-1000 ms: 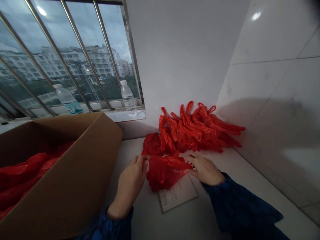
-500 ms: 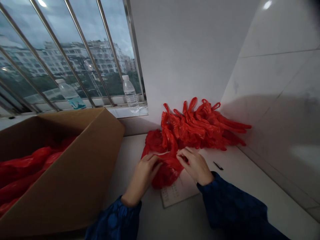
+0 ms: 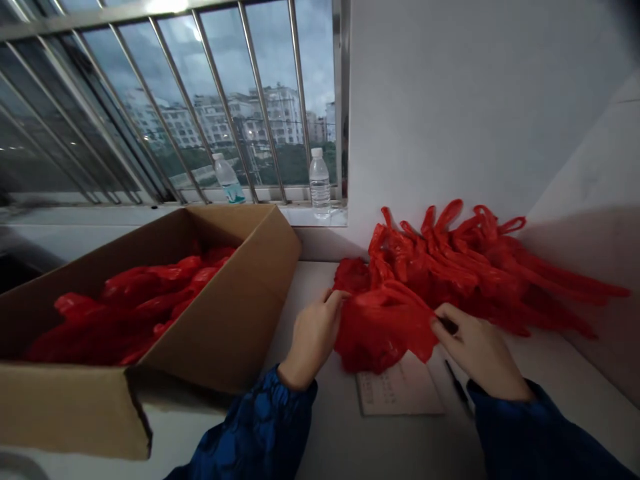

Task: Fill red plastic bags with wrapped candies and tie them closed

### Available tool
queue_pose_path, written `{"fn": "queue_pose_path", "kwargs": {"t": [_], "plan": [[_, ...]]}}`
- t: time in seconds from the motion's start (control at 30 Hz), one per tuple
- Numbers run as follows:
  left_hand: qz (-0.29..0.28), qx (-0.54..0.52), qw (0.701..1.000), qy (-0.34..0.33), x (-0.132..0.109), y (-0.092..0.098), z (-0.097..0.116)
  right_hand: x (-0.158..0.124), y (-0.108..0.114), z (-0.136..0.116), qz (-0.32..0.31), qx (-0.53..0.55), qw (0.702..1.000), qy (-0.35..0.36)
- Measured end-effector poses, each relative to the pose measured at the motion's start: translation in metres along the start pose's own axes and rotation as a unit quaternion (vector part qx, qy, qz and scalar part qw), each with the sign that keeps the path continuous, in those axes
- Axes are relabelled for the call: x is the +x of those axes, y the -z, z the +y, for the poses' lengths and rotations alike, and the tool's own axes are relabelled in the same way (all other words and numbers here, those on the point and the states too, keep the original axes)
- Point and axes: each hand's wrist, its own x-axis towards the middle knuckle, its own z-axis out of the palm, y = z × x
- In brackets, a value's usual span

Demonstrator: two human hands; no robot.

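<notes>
A thin red plastic bag (image 3: 383, 327) is stretched between my two hands above the white table. My left hand (image 3: 316, 333) pinches its left edge, fingers closed. On the other side, my right hand (image 3: 475, 343) grips the bag's right edge between thumb and fingers. Below the bag lies an open notebook (image 3: 400, 390) with writing on its page, partly covered by the red plastic. Close to my right wrist is a black pen (image 3: 459, 387). Behind the hands, a row of red plastic bags (image 3: 460, 260) with their handles up leans against the wall.
To the left stands an open cardboard box (image 3: 250, 300) holding several red bundles (image 3: 150, 293). Two plastic bottles, one with a teal label (image 3: 229, 180) and one clear (image 3: 319, 183), stand on the sill of the barred window. A tiled wall (image 3: 600, 220) borders the table at right.
The view has turned left, showing more of the box and window. My hands have moved apart, and the red bag between them is spread wider.
</notes>
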Motion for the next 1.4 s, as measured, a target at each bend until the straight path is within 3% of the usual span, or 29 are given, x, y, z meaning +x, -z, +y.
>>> {"fn": "queue_pose_path", "kwargs": {"t": [0.1,0.17,0.27,0.37,0.47,0.57,0.67,0.73,0.8,0.87,0.97,1.03,1.1,1.17,1.4], "plan": [[0.027,-0.011,1.0,0.003,0.0,0.007,-0.003,-0.004,0.006,0.0,-0.006,-0.008,1.0,0.0],[0.021,-0.065,0.996,-0.058,-0.002,0.008,0.001,-0.009,0.009,-0.009,-0.016,0.026,0.999,0.028],[-0.041,-0.156,0.974,-0.159,-0.005,0.005,0.01,-0.015,0.011,-0.026,-0.001,0.059,0.996,0.064],[-0.06,-0.172,0.965,-0.189,-0.005,0.003,0.017,-0.016,0.014,-0.032,0.064,0.016,0.997,0.051],[-0.019,-0.184,0.965,-0.187,-0.004,0.01,0.017,-0.016,0.023,-0.022,0.117,-0.039,0.992,0.006],[0.016,-0.267,0.947,-0.18,-0.007,0.024,0.019,-0.022,0.036,-0.013,0.148,-0.045,0.988,-0.013],[0.043,-0.314,0.932,-0.176,-0.014,0.038,0.026,-0.035,0.049,-0.025,0.247,0.017,0.967,0.061],[0.023,-0.322,0.928,-0.187,-0.019,0.047,0.032,-0.043,0.052,-0.044,0.304,0.065,0.939,0.146],[-0.044,-0.338,0.916,-0.21,-0.023,0.056,0.036,-0.047,0.049,-0.063,0.248,0.108,0.938,0.219],[-0.115,-0.354,0.901,-0.222,-0.026,0.066,0.037,-0.046,0.041,-0.075,0.115,0.105,0.957,0.245],[-0.169,-0.349,0.9,-0.2,-0.03,0.077,0.034,-0.039,0.024,-0.073,-0.048,-0.024,0.986,0.157],[-0.184,-0.316,0.912,-0.185,-0.031,0.082,0.031,-0.038,0.016,-0.065,-0.12,-0.091,0.984,0.094],[-0.193,-0.27,0.926,-0.181,-0.032,0.084,0.028,-0.041,0.012,-0.055,-0.148,-0.093,0.981,0.088],[-0.189,-0.23,0.936,-0.187,-0.032,0.085,0.025,-0.046,0.012,-0.049,-0.135,-0.067,0.983,0.104],[-0.13,-0.151,0.954,-0.226,-0.032,0.088,0.017,-0.056,0.018,-0.044,-0.134,-0.05,0.987,0.07]]}}
